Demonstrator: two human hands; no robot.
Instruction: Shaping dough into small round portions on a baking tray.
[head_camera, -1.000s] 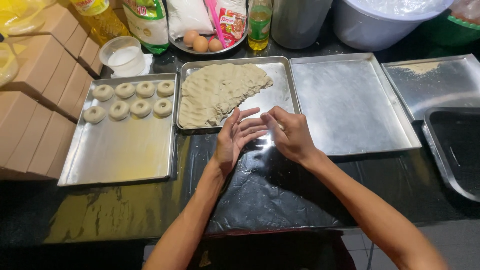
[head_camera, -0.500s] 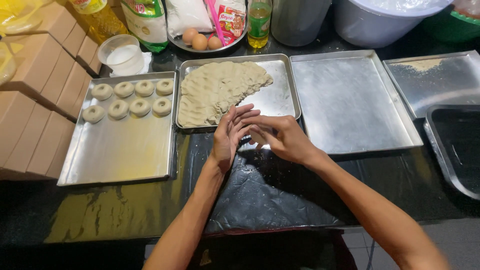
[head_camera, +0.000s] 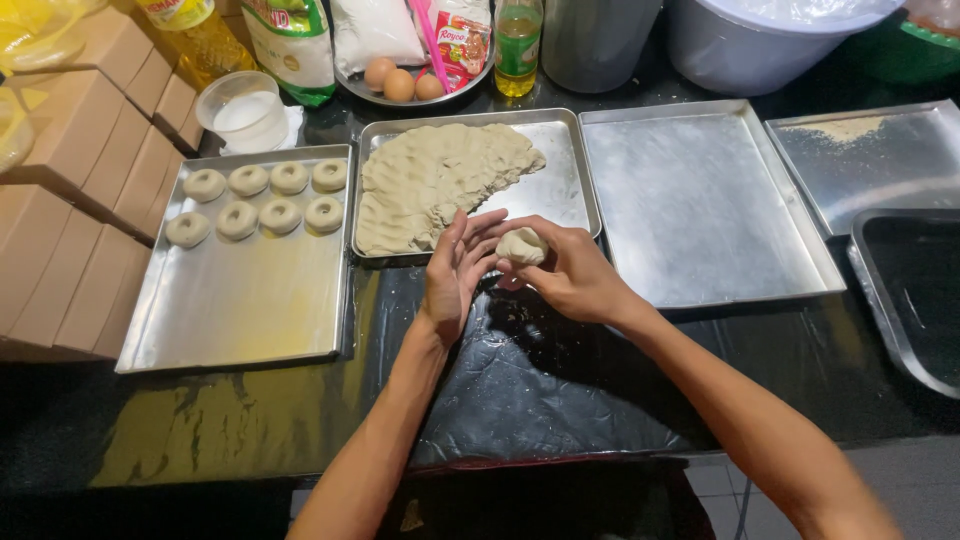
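1. Your right hand (head_camera: 575, 275) is closed around a small dough ball (head_camera: 522, 245), held above the near edge of the middle tray (head_camera: 575, 150), over the black-covered bench (head_camera: 540, 390).
2. Your left hand (head_camera: 455, 270) stands open, palm facing the ball, fingertips just touching it.
3. To round it well, I judge you should cup both palms evenly and keep pressure light, so the surface smooths without cracking.
4. Match its size to the seven rings (head_camera: 255, 200) on the left tray (head_camera: 240, 300).
5. The dough slab (head_camera: 435, 180) lies just beyond your hands.
6. The ball's underside is hidden by your right fingers; I cannot tell whether it is seamless.
7. The far-right pans are cut off.
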